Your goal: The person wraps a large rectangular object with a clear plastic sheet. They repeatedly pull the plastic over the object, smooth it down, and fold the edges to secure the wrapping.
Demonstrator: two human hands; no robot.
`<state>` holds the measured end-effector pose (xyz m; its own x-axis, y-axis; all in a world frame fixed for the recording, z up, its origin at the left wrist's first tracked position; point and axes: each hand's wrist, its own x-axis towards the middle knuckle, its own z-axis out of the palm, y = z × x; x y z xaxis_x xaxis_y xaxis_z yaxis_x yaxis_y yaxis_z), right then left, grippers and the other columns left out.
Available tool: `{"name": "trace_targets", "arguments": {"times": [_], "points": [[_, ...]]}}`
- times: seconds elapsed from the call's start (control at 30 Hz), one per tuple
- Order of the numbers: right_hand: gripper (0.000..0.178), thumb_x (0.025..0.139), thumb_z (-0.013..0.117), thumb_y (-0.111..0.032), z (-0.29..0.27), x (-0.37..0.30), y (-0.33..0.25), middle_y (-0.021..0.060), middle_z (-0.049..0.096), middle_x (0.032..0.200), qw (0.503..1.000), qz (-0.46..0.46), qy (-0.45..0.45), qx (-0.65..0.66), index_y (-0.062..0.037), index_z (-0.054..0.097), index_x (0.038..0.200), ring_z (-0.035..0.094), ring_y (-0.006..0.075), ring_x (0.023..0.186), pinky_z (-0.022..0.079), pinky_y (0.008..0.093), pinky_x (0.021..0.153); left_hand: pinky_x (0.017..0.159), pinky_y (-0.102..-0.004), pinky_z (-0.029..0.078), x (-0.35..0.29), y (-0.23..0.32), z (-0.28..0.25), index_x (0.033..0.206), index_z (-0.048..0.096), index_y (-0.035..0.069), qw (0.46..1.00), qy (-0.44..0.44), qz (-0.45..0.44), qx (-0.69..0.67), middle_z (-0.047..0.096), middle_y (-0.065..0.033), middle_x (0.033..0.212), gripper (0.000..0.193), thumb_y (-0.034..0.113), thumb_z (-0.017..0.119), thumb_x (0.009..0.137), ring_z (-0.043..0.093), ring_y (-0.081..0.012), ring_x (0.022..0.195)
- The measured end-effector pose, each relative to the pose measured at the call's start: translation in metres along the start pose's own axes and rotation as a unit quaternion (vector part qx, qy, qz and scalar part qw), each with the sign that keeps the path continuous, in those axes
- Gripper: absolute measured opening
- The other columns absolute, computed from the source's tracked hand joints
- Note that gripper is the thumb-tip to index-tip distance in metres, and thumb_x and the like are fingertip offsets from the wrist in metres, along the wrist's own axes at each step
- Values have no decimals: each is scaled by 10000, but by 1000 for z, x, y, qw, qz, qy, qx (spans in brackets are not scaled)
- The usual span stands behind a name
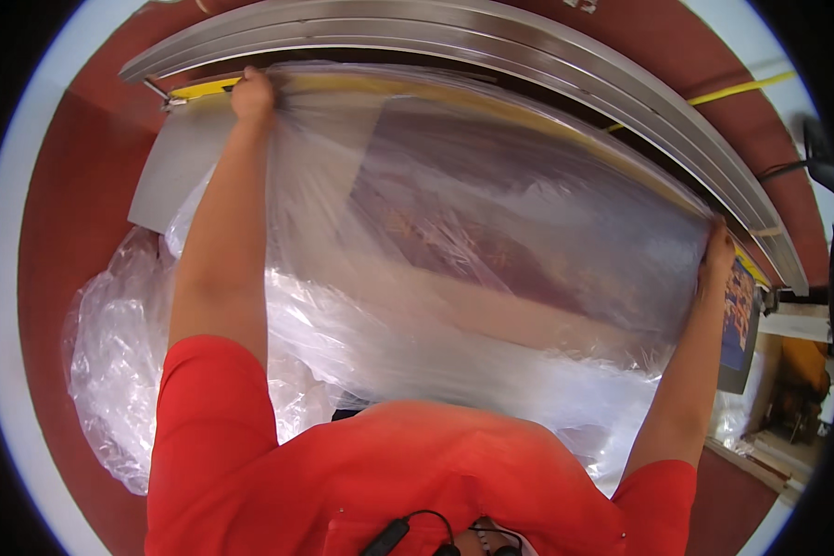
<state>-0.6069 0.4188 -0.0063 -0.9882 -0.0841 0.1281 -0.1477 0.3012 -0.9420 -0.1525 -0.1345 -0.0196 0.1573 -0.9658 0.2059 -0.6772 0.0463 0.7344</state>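
A wide sheet of clear plastic film [324, 213] is stretched between my two hands over a flat grey panel [171, 162] with a dark printed area [454, 204] seen through it. My left hand [253, 95] is closed on the film's far left corner, by a yellow strip [204, 89]. At the far right, my right hand [719, 248] is closed on the other corner, close to the strip's right end. The film hangs down toward my body and gathers in loose, shiny folds [120, 343] at the left. Colourful print [739, 310] shows past my right wrist.
A long ridged metal beam [454, 26] runs across the far side, just beyond the yellow strip. Reddish-brown surfaces [60, 250] lie around it. A yellow cable [746, 89] and dark equipment [820, 153] are at the right, with an open compartment [792, 389] below.
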Motion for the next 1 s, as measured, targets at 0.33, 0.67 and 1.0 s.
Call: {"name": "trace_targets", "arguments": {"times": [0.33, 0.67, 1.0], "points": [[297, 789, 373, -263, 2, -1, -8, 32, 477, 695, 998, -39, 35, -37, -9, 526, 762, 430, 121, 646, 347, 228, 613, 566, -302, 415, -23, 17, -21, 896, 538, -24, 972, -126, -87, -181, 559, -133, 743, 384, 246, 295, 773, 516, -224, 580], [226, 807, 471, -277, -17, -8, -38, -17, 491, 626, 979, 59, -158, 114, -71, 519, 729, 466, 68, 571, 376, 198, 497, 586, -243, 393, -44, -4, -127, 915, 531, 36, 893, -416, -49, -166, 517, -24, 831, 392, 396, 487, 767, 467, -87, 724], [478, 819, 365, -408, -46, -72, -94, 171, 551, 778, 865, -323, -62, -378, 36, 518, 906, 523, 270, 755, 394, 320, 686, 477, -170, 270, -48, -104, -232, 726, 509, 84, 903, -421, 50, 75, 416, 55, 607, 255, 334, 503, 775, 349, -26, 533]]}}
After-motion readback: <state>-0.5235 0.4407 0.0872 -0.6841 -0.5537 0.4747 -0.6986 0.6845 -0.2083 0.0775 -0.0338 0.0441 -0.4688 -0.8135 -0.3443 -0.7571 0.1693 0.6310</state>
